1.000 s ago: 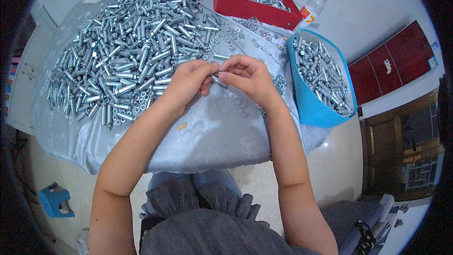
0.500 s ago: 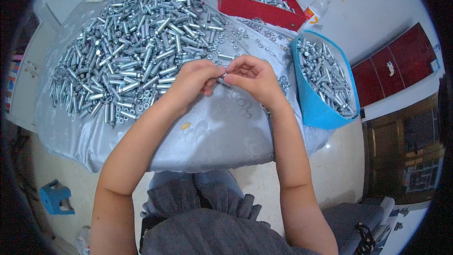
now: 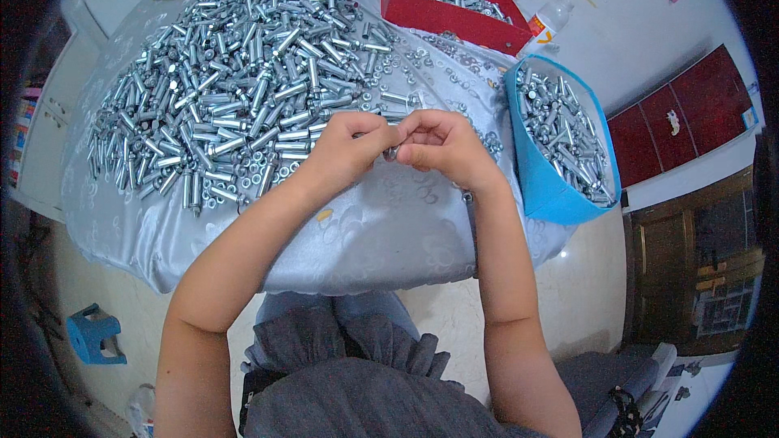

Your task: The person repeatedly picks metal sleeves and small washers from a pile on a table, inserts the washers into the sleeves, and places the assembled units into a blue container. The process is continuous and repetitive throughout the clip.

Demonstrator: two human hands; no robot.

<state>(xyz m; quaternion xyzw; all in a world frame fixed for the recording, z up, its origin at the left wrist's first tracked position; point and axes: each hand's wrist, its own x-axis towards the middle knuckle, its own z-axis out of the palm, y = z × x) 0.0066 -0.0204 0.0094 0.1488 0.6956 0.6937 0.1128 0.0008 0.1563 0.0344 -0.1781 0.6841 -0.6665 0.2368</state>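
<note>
My left hand (image 3: 350, 148) and my right hand (image 3: 439, 144) meet over the near side of a table covered with a silvery cloth (image 3: 365, 235). Between their fingertips they pinch one small metal bolt piece (image 3: 392, 152), mostly hidden by the fingers. Just beyond the hands lies a big heap of silver metal bolts and sleeves (image 3: 235, 89), with loose nuts and washers scattered at its near edge.
A blue bin (image 3: 552, 186) full of metal parts stands at the right of the table. A red box (image 3: 454, 16) of parts sits at the back, a small plastic bottle (image 3: 552, 16) beside it. A blue stool (image 3: 93, 332) is on the floor at lower left.
Both hands stay together on the small part; the fingers have shifted slightly around it. Nothing else has moved.
</note>
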